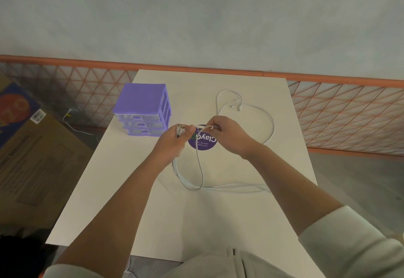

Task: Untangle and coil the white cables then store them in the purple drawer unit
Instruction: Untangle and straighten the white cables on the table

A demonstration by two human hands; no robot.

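So nearest the camera there were 2 pale sleeves pushed up past the elbows, with both bare forearms reaching out over the white surface [218, 223]. A few strands of white cable [229, 187] lay bunched together on the surface between the arms, and 1 strand looped up from there to the hands.

The left hand [172, 141] was clenched around a cable end, with a small connector poking out the top of the fist. The right hand [227, 134] was pinching the cable just beside it, fingers curled over the strand, so both hands were grasping the same white cable, held a little above the surface. Right under the hands sat a round purple sticker [203, 144] with white lettering, partly hidden by them.

Further out, the cable swept in 1 big loop off to the right and back toward the far edge, where 2 small plug ends [237, 105] lay close together. On the far left of the surface stood the purple drawer unit [143, 109], 3 clear drawers, all closed, well apart from the cable.

Off to the left, on the floor, was a brown cardboard box [39, 164], and behind everything an orange lattice fence [349, 113] ran along a pale wall.
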